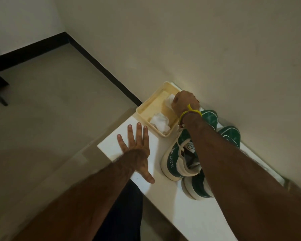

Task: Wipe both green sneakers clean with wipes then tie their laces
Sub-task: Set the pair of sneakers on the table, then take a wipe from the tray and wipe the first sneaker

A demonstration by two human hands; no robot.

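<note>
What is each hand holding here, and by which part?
The right hand grips a white wipe in the cream tray, by its near end. The left hand holds nothing, lying flat on the white table.

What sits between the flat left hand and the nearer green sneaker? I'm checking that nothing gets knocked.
Nothing: in the head view only bare white tabletop separates the left hand from the nearer green sneaker.

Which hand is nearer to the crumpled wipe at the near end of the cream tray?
Left, though narrowly. The left hand lies flat on the table, its fingertips just short of the tray beside that wipe. The right hand is over the tray's far end, gripping another wipe.
</note>
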